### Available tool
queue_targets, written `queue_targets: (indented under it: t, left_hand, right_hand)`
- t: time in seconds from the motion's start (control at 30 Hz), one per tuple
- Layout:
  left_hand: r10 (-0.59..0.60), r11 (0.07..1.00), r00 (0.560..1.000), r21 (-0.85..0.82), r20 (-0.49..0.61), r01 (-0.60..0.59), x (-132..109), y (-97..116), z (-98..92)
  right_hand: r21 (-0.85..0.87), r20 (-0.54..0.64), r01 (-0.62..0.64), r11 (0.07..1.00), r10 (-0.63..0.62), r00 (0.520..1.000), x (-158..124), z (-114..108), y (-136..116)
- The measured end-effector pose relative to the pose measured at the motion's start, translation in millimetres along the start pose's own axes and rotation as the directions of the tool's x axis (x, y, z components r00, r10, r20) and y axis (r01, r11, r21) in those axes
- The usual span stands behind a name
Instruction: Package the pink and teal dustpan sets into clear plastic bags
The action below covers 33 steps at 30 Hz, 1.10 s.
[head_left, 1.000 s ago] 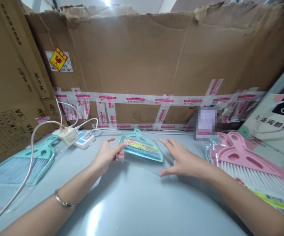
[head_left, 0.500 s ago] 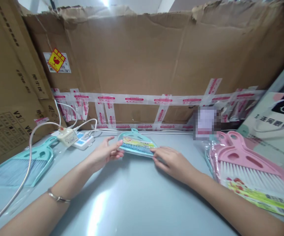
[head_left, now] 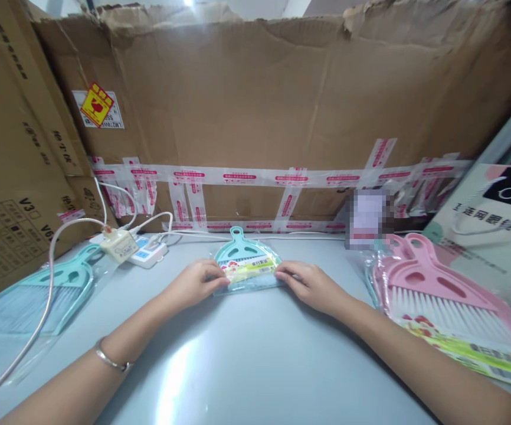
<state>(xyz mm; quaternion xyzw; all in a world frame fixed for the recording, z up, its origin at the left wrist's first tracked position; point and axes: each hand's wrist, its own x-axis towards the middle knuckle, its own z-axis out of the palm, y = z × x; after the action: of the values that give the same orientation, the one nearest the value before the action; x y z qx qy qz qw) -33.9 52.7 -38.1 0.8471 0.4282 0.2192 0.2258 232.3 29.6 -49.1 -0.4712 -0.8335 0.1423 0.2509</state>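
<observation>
A small teal dustpan-and-brush set (head_left: 243,255) in a clear bag, with a yellow label across its front, lies on the grey table (head_left: 238,360) in front of the cardboard wall. My left hand (head_left: 197,283) grips the set's left lower edge, fingers curled over it. My right hand (head_left: 305,282) grips the right lower edge the same way. The set's handle points away from me. A silver bracelet sits on my left wrist.
A bagged teal brush set (head_left: 38,292) lies at the far left under a white cable. A power strip with plugs (head_left: 138,249) sits behind it. Bagged pink brush sets (head_left: 441,295) lie at the right beside a printed box (head_left: 490,230). Taped cardboard (head_left: 255,118) walls the back.
The teal set has been turned from slanted to square-on with its handle away from me. My right hand moved in from open above the table and closed on its right edge.
</observation>
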Motion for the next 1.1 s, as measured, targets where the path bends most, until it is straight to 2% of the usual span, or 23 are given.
queue_targets:
  t: [0.17, 0.3, 0.43, 0.6, 0.7, 0.9, 1.03, 1.1]
  left_hand:
    - [-0.131, 0.989, 0.988, -0.082, -0.078, 0.125, 2.8, -1.4, 6.5]
    - [-0.167, 0.985, 0.974, -0.063, -0.155, 0.159, 3.7, -2.9, 12.4]
    - [-0.151, 0.988, 0.961, -0.064, -0.233, 0.140, 3.7, -7.1, 18.4]
    - [-0.249, 0.966, 0.910, -0.156, -0.331, 0.207, 4.3, -16.7, 24.0]
    - [-0.308, 0.951, 0.892, -0.134, -0.331, 0.278, 5.2, -23.2, 25.4]
    - [-0.357, 0.926, 0.895, 0.023, -0.266, 0.377, 6.2, -22.8, 20.8]
    - [-0.375, 0.915, 0.891, 0.052, -0.256, 0.400, 3.4, -16.7, 20.5]
    - [-0.381, 0.915, 0.888, 0.033, -0.255, 0.402, 2.2, -13.6, 20.3]
  right_hand:
    - [0.155, 0.058, 0.000, 0.988, -0.009, 0.998, 2.5, 0.8, 5.2]
    - [0.297, -0.061, -0.122, 0.947, 0.146, 0.987, 6.1, 8.8, 18.1]
    - [0.275, -0.155, -0.170, 0.946, 0.218, 0.964, 9.8, 18.1, 26.0]
    - [0.282, -0.117, -0.291, 0.914, 0.333, 0.935, 13.2, 27.4, 22.4]
    - [0.258, -0.123, -0.288, 0.922, 0.327, 0.937, 14.6, 30.5, 21.5]
    - [0.129, -0.141, -0.254, 0.958, 0.271, 0.952, 15.2, 30.5, 21.5]
    - [0.144, -0.161, -0.258, 0.955, 0.279, 0.947, 14.1, 33.2, 19.3]
    - [0.205, -0.178, -0.252, 0.946, 0.289, 0.941, 13.0, 33.3, 18.4]
